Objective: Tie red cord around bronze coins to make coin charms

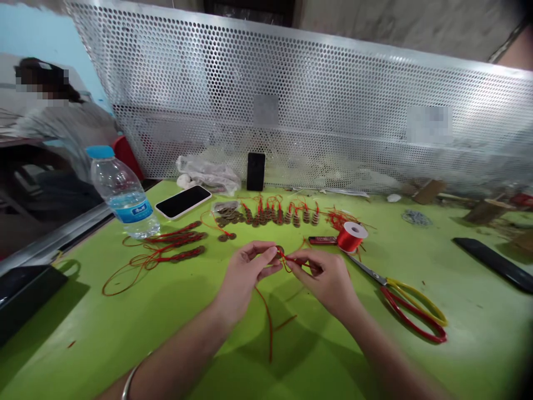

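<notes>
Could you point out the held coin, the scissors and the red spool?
Coin (280, 250): head view, on its brown face.
Scissors (380, 279): head view, near the pivot.
Spool (350, 240): head view, on its red winding.

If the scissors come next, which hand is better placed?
Right hand, likely, though it pinches red cord: the scissors lie on its side; the left hand, holding a coin, is farther.

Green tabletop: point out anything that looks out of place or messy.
The tangle of red thread scraps behind the spool looks untidy, its loose ends splaying out. A short red scrap lies alone near the front left of the tabletop.
</notes>
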Demonstrator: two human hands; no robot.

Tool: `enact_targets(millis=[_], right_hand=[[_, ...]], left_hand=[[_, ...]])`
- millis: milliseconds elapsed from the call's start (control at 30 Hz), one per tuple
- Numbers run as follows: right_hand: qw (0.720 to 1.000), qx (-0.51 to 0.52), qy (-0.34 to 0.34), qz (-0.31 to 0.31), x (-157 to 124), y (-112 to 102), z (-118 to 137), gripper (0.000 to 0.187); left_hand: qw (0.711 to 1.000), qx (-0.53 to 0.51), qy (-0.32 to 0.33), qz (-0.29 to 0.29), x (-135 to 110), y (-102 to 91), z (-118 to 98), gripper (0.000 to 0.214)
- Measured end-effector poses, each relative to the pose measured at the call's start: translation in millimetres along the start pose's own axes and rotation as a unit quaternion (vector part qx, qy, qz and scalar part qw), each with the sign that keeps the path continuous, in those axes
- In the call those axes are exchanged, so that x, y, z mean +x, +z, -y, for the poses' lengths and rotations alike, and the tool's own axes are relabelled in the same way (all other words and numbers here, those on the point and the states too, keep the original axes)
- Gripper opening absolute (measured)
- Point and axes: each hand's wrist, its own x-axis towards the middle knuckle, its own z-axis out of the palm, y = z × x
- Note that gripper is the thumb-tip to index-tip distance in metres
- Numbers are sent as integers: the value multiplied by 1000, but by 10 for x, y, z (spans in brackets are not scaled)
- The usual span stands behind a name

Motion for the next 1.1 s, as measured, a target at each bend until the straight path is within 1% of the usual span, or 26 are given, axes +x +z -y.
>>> enact_targets(millis=[133,233,433,567,733,933,1100], right_hand=[[999,-17,-34,-16,-2,-9,21,14],[999,-14,-22,-25,-2,-17,33,16],[1000,-8,-15,-9,-8,-5,18,17],[1000,-6,-20,-15,-7,0,10,13],[999,-18,-38,-27,0,-34,40,14],[1000,-4,-27,2,-8,-34,46,16],[999,-14,-33,-2,-13,-11,9,12]], left_hand=[[999,-23,-24,-1,-4,9,-8,23],[1000,-18,-24,2,-12,18,-10,21],[1000,-10,-23,3,-9,22,-23,24],[1000,-8,-25,12,-10,14,-23,23],[999,-1,-36,18,-21,14,-24,22],[999,17,-30,17,-48,33,-44,25],[999,24,-36,25,-59,30,-67,27]])
